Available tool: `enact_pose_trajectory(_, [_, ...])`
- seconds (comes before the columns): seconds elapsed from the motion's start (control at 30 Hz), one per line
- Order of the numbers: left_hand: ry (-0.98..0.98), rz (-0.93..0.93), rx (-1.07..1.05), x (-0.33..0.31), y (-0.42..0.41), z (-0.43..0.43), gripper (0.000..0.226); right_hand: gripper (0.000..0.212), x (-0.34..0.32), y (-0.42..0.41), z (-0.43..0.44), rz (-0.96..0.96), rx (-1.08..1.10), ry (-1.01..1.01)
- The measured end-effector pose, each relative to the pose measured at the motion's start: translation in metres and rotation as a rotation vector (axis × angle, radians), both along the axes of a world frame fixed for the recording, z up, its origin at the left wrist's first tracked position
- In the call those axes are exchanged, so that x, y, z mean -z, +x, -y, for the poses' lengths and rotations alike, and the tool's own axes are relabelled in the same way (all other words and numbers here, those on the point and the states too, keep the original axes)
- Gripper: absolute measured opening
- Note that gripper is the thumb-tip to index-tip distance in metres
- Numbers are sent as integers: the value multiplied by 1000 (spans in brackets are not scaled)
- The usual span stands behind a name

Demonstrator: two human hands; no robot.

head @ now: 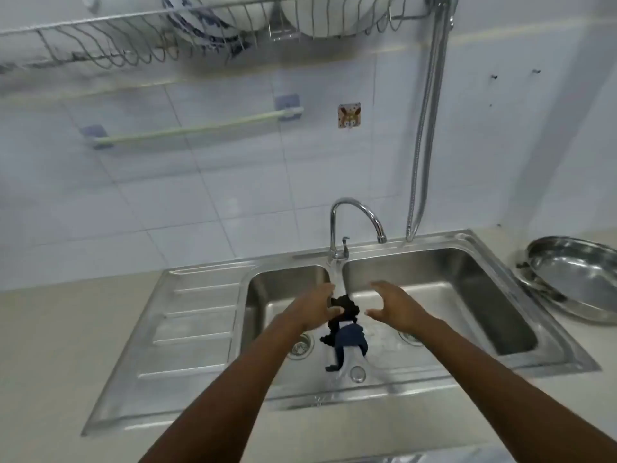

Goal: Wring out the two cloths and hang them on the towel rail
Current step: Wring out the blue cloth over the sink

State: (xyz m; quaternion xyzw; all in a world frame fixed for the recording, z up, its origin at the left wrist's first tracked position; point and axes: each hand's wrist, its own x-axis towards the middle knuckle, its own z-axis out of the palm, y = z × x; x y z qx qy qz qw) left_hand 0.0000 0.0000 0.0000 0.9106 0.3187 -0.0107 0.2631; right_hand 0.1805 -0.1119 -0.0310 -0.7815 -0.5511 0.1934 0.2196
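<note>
My left hand [312, 307] is closed on the top of a dark, bunched cloth [347, 329] that hangs over the divider of the double steel sink [480, 259]. The bundle is black above and navy blue lower down; whether it is one cloth or two I cannot tell. My right hand [390, 305] hovers just to the right of the cloth with fingers spread, holding nothing. A pale green towel rail [197, 128] on two blue brackets is fixed to the tiled wall, up and to the left, with nothing on it.
A chrome tap [354, 222] rises behind the sink. A wire dish rack [150, 45] with plates hangs above. A shower hose [427, 128] runs down the wall at right. A steel basin [581, 279] sits on the counter at right. The draining board [193, 322] lies left.
</note>
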Motion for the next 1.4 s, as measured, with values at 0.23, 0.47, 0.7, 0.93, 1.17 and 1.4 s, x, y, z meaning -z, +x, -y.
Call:
enact_pose_trajectory(0.23, [-106, -128, -143, 52, 1, 17, 60, 57, 62, -2, -8, -70, -49, -186])
enact_pose_trajectory(0.47, [-144, -115, -240, 77, 9, 14, 52, 35, 97, -1, -36, -14, -109, -273])
enact_pose_trajectory(0.7, [-205, -82, -257, 93, 11, 3, 46, 41, 124, -12, -47, 24, -144, -302])
enact_pose_trajectory(0.93, [-224, -30, -223, 104, -11, -10, 51, 24, 141, -27, -57, -12, -96, -278])
enact_pose_trajectory(1.17, [-235, 1, -200, 111, -37, -31, 56, 27, 110, -18, -61, -187, -20, -115])
enact_pose_trajectory(1.4, [-452, 81, -96, 98, -28, -44, 91, 22, 29, -22, -72, -399, 123, 55])
